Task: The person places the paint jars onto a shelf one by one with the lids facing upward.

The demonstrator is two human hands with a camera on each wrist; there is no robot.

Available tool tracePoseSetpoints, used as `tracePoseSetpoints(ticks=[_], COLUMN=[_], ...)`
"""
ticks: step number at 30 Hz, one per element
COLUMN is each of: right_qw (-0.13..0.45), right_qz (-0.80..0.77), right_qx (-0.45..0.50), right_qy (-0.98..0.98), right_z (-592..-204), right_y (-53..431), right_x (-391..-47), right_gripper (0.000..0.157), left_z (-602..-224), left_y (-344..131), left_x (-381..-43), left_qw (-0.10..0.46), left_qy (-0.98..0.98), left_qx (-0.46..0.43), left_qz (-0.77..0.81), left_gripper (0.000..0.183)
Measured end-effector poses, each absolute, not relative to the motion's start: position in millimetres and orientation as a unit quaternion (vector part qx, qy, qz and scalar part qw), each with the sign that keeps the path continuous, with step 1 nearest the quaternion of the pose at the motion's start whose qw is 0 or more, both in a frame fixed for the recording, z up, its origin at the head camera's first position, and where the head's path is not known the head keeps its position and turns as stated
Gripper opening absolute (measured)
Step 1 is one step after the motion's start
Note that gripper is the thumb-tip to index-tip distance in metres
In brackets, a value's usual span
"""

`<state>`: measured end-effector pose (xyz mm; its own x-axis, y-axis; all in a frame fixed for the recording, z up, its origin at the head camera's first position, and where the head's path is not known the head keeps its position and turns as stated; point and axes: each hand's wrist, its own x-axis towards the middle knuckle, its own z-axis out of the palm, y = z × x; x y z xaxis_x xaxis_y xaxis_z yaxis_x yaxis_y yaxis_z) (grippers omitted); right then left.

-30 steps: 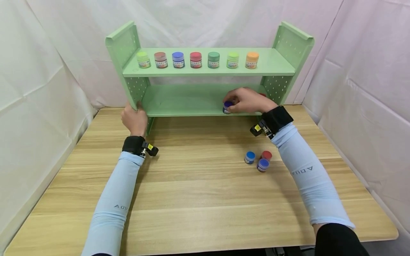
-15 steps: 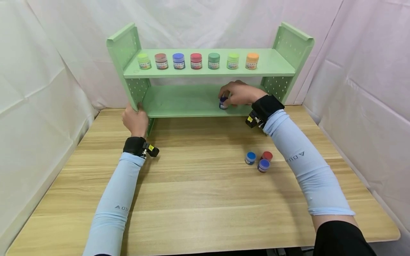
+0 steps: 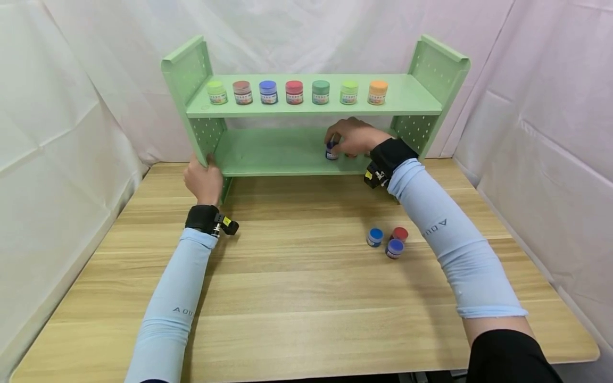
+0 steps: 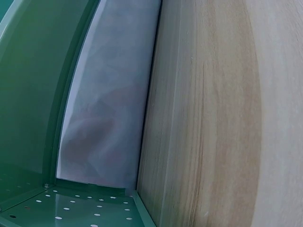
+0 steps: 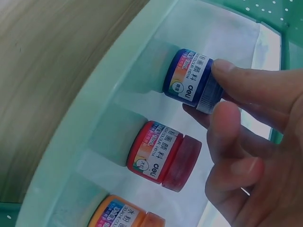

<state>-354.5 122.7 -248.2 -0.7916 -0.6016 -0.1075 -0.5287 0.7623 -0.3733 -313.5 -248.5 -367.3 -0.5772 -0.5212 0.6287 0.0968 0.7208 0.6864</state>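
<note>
My right hand (image 3: 354, 136) pinches a dark blue paint jar (image 3: 331, 153) at its lid, over the lower shelf; the jar's base seems to stand on the board. In the right wrist view, thumb and fingers sit at the lid of this blue jar (image 5: 189, 78), label outward. Beside it stand a red paint jar (image 5: 158, 151) and an orange one (image 5: 118, 215), mostly behind the hand in the head view. My left hand (image 3: 203, 181) grips the lower front edge of the left side panel of the green shelf (image 3: 268, 151). The left wrist view shows shelf and table but no hand.
Several paint jars line the upper shelf (image 3: 306, 109), from a light green jar (image 3: 217, 92) to an orange jar (image 3: 377, 92). On the wooden table (image 3: 287, 298) stand a light blue jar (image 3: 375, 237), a red jar (image 3: 399, 234) and a violet-blue jar (image 3: 395, 248). White cloth (image 3: 311, 32) hangs behind.
My right hand has carried the dark blue jar from the lower shelf's front edge back and slightly left over the board. The left hand keeps its grip on the panel.
</note>
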Motion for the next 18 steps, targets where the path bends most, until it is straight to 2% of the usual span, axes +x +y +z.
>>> tracePoseSetpoints(ticks=[18], right_qw=[0.093], right_qz=[-0.142], right_qx=[-0.297], right_qy=[0.94], right_z=[-248.4], right_y=[114.0], right_x=[-361.6], right_gripper=[0.04], left_z=[-366.4], left_y=[-247.0], left_x=[-312.1], left_qw=[0.438], left_qy=[-0.817], left_qx=[0.131], left_qz=[-0.351], left_gripper=[0.027])
